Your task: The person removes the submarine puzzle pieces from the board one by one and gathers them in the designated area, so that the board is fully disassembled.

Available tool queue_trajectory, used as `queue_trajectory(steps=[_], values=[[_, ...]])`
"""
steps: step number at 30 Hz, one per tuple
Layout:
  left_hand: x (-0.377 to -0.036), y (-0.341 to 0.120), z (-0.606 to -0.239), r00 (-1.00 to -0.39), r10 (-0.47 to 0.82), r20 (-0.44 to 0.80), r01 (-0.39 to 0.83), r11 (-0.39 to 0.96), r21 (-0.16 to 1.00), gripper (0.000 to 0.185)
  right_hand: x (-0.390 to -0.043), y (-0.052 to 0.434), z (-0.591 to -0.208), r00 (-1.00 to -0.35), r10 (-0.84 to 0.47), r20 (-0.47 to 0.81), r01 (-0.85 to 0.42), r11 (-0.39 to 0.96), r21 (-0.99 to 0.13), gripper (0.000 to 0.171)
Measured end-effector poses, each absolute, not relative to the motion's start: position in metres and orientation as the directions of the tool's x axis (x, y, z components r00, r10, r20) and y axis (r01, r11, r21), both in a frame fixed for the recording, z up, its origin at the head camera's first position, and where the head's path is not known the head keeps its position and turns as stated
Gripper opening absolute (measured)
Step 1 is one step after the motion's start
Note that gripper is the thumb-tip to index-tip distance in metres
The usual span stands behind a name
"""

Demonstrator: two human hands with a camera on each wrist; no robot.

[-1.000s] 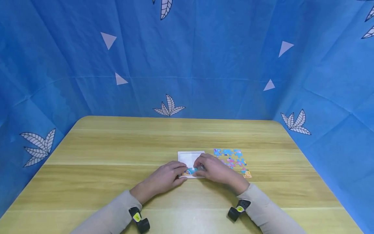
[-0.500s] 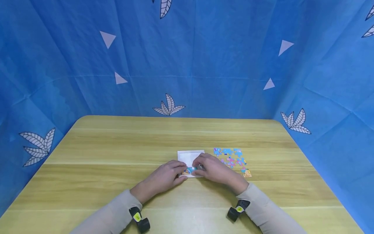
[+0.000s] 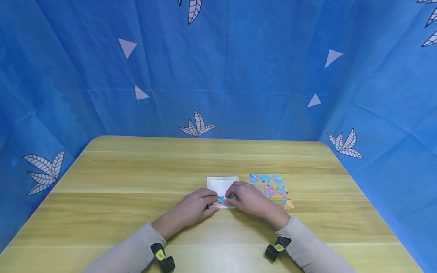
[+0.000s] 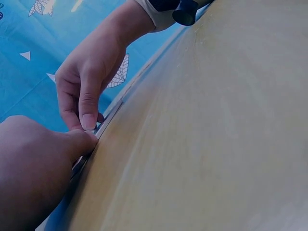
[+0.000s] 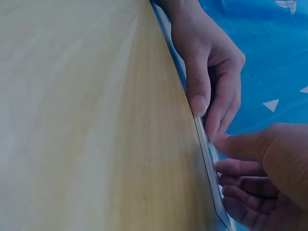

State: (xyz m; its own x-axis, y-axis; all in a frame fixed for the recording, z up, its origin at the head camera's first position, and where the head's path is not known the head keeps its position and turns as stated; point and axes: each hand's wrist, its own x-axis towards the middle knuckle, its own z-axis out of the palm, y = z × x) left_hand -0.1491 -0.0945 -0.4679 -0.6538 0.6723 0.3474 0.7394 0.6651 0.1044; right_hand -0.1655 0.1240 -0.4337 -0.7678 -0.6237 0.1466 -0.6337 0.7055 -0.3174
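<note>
Little has changed since a second ago: the left hand (image 3: 191, 207) and right hand (image 3: 250, 199) still pinch the small colourful puzzle pieces (image 3: 223, 200) on the white square tray's (image 3: 221, 183) near edge (fingertips meeting); loose bright pieces (image 3: 271, 185) lie rightward on the wooden counter (image 3: 136, 178).

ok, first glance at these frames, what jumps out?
Both hands meet at the near edge of a white puzzle tray mid-table: the left hand and right hand press a colourful piece into it. Just right of the tray lie scattered loose pieces, all on a yellow wooden table ringed by blue cloth.
</note>
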Motion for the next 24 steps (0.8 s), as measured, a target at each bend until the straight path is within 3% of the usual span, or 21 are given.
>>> queue_trajectory(steps=[8, 24], values=[[-0.1479, -0.0941, -0.4672, -0.666, 0.662, 0.342, 0.731, 0.672, 0.122, 0.038, -0.1662, 0.1234, -0.4375, -0.773, -0.616, 0.150, -0.627, 0.710, -0.319, 0.018], [-0.1482, -0.0947, -0.4685, -0.654, 0.663, 0.364, 0.738, 0.665, 0.117, 0.036, -0.1704, 0.1254, -0.4384, -0.800, -0.583, 0.142, -0.572, 0.671, -0.472, 0.009]])
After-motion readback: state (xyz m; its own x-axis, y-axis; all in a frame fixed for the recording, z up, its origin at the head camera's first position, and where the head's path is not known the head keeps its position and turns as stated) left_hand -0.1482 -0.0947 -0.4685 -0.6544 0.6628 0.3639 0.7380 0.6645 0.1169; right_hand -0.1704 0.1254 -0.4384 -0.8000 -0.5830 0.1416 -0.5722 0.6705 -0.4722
